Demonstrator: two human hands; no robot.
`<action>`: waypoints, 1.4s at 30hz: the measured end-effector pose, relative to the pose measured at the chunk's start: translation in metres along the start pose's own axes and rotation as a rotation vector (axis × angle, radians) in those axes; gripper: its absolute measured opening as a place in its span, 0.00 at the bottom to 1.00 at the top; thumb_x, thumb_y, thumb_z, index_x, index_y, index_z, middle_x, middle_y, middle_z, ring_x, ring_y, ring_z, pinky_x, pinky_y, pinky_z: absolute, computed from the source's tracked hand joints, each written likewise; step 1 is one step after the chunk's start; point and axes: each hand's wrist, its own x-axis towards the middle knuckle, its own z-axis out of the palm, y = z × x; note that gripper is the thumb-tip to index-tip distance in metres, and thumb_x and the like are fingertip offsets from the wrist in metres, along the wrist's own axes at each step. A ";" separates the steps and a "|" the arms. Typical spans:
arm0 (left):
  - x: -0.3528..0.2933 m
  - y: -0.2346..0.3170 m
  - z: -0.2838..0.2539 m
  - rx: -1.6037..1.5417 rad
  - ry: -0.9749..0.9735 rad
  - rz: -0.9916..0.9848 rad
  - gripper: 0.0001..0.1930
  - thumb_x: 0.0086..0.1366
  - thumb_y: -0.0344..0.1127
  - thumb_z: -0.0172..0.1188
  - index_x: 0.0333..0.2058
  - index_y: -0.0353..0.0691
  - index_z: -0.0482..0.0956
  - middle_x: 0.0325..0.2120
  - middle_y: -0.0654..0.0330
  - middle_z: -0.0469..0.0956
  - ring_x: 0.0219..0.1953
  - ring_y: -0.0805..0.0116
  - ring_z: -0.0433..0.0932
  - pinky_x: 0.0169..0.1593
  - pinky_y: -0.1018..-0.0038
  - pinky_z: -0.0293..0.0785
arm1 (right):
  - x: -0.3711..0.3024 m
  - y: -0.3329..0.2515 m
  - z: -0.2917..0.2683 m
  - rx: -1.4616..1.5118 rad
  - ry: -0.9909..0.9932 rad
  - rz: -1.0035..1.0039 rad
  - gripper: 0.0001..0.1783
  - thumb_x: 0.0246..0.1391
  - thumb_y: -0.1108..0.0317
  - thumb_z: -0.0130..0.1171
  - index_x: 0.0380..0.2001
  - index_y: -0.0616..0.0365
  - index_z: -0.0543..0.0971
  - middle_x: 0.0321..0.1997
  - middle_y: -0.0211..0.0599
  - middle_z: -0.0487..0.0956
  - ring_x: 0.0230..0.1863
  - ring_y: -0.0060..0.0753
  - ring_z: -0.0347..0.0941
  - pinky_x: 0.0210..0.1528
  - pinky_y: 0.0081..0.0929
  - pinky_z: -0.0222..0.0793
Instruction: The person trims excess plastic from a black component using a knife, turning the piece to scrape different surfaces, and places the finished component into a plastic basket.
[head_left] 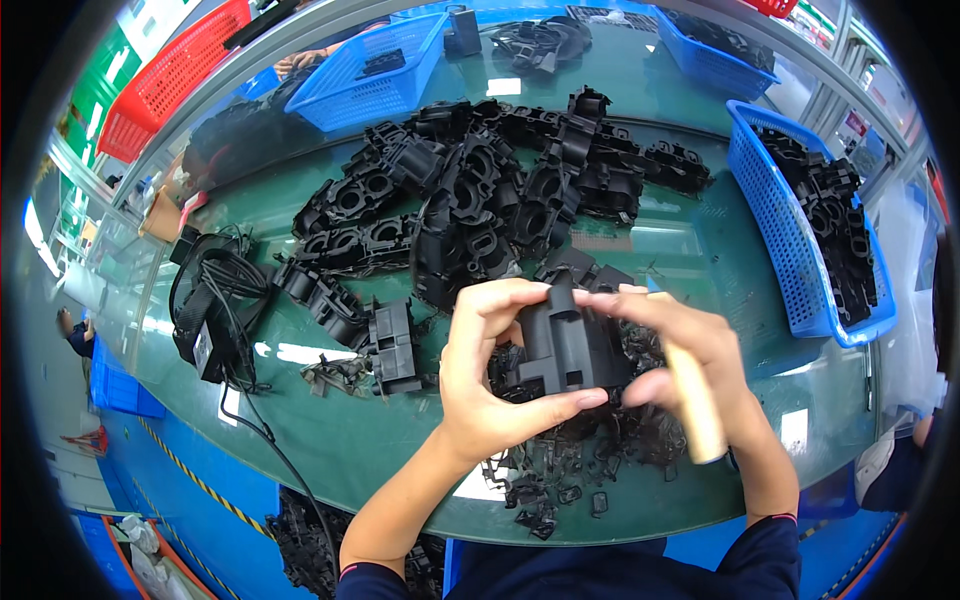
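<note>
My left hand [483, 375] is closed round a black moulded plastic housing [572, 345], thumb along its lower edge and fingers at its top. My right hand [700, 345] reaches the housing's top right with its index finger. In that same hand sits a pale, wooden-looking handle [694, 405], blurred by motion and pointing down; any working end is hidden. Beneath the housing lies a heap of small black plastic scraps [600, 450]. A big pile of similar black mouldings [470, 190] spreads just beyond my hands, with one block-shaped moulding [394, 345] left of them.
A blue basket [790, 235] full of black parts stands on the right. Another blue basket [375, 85] is at the back left. Black cables with a strap [225, 300] lie on the left of the green tabletop [300, 425], one cable hanging over the edge.
</note>
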 end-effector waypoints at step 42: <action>0.006 0.023 0.000 -0.087 -0.224 -0.320 0.25 0.48 0.33 0.68 0.44 0.35 0.69 0.34 0.60 0.76 0.37 0.76 0.74 0.45 0.78 0.69 | 0.004 -0.011 0.001 -0.588 0.080 -0.436 0.10 0.35 0.76 0.64 0.21 0.65 0.73 0.34 0.45 0.79 0.35 0.38 0.77 0.44 0.38 0.74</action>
